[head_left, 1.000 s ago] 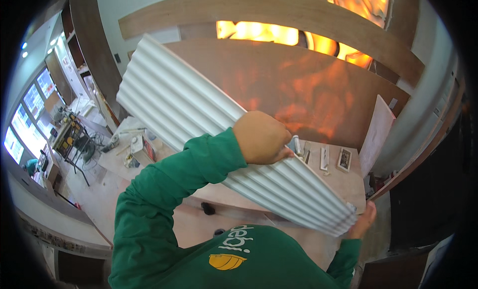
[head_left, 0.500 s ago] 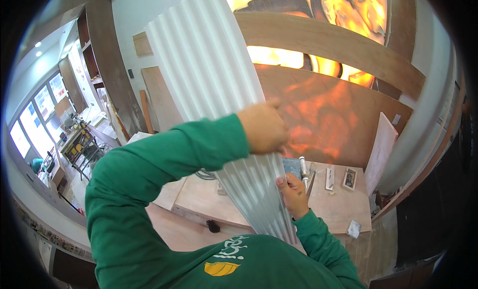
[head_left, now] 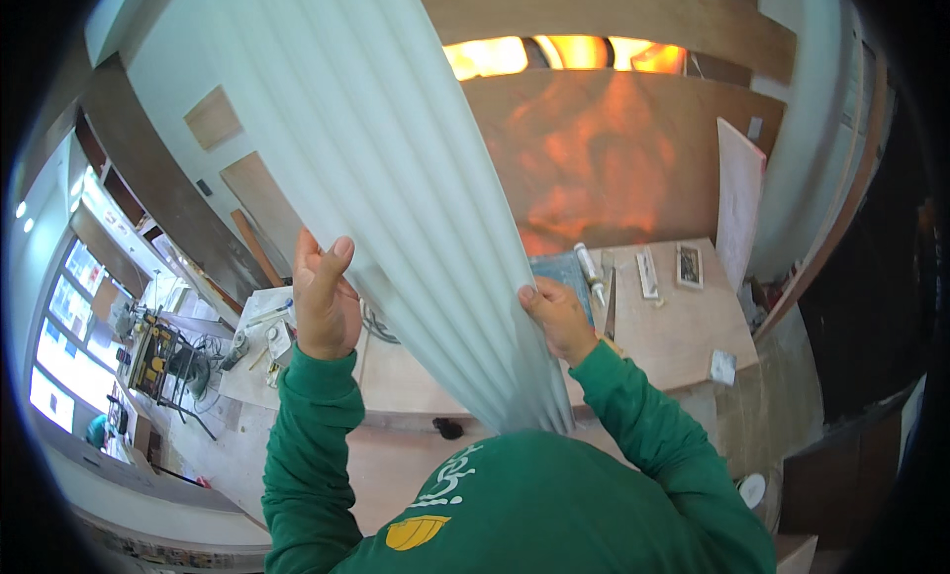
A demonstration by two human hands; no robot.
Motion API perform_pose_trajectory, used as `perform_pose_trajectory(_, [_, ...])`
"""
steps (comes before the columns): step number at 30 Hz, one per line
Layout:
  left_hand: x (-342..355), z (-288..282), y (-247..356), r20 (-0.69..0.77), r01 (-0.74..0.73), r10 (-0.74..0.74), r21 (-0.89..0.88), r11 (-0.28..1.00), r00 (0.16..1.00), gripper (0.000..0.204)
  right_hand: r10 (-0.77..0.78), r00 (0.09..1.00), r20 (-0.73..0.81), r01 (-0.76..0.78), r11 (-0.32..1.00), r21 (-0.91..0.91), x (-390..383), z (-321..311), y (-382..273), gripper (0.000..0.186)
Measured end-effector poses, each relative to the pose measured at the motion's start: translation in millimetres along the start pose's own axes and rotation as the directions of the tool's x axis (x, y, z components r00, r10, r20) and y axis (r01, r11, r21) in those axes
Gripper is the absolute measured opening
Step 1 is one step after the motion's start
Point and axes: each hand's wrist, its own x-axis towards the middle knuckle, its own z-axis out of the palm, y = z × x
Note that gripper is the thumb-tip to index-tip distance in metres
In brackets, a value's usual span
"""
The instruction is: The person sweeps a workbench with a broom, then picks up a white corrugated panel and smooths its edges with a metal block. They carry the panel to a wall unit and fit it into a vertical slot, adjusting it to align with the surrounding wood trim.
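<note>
A long white fluted panel (head_left: 386, 158) stands steeply before me, reaching from my chest past the top of the view. My left hand (head_left: 327, 302) grips its left edge with thumb up and fingers curled. My right hand (head_left: 554, 317) holds the right edge a little lower down. Behind it lies a pale wooden worktop (head_left: 703, 327) with a grey-blue sheet (head_left: 562, 269), a sealant tube (head_left: 590, 267), a narrow white tray (head_left: 647, 275) and a small framed box (head_left: 689, 265).
An upright pink board (head_left: 737, 193) stands right of the worktop against a brown back panel (head_left: 623, 168) below glowing orange insets. At far left are a machine on a folding stand (head_left: 163, 361) and a person (head_left: 97, 430) in green. A dark panel (head_left: 851, 317) borders the right.
The panel has swung from diagonal to steeply upright and risen higher. My left hand has left the right edge for the left one; my right hand has moved up along the right edge.
</note>
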Motion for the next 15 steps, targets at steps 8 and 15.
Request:
perform_pose_trajectory(8, [-1,27,-15,-0.186,-0.089,0.086,-0.009,0.996,0.979,0.048,0.08,0.996,-0.045,-0.089,0.953,-0.291,-14,-8,-26,0.04])
perform_pose_trajectory(15, [-3,8,-10,-0.167,-0.079,0.092,0.08,0.994,0.982,0.046,0.081,0.93,-0.358,-0.356,0.438,-0.825,-124,-115,115,0.021])
